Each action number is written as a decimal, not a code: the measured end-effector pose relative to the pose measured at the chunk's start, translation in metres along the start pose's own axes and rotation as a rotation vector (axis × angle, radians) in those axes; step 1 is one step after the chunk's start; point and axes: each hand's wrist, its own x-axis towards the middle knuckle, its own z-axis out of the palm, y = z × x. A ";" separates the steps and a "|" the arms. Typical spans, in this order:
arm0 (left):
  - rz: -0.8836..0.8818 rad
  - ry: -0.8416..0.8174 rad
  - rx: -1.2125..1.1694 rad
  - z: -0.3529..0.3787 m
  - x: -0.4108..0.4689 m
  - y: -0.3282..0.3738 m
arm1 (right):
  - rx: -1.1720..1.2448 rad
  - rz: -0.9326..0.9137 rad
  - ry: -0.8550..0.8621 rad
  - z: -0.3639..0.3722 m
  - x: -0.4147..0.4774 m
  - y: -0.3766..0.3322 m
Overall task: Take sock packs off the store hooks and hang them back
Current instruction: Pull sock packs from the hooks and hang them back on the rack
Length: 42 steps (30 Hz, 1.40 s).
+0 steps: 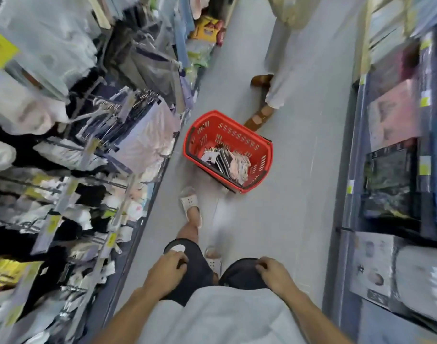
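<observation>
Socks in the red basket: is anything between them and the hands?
Nothing visible. The left hand and right hand hold the shorts; only floor and their own foot lie before the basket holding the socks.

A single view was recorded, from a wide-angle camera worn on the person's head. It faced steeply down and forward along the aisle floor. The left grip and right grip, both at the shorts, lay nearest the lens, low in frame. The red basket stood further ahead, near centre. On the left edge ran hook racks, on the right shelving. The margins were curved and blurred.
</observation>
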 end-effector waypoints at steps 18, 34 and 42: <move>0.031 -0.195 -0.090 -0.111 0.427 0.118 | 0.464 0.148 0.123 -0.129 0.367 -0.133; -0.253 -0.095 -0.491 0.134 0.785 0.148 | 0.657 0.345 0.213 -0.048 0.749 -0.008; -0.365 -0.137 -0.815 0.144 0.798 0.154 | 0.624 0.158 0.167 -0.043 0.739 -0.013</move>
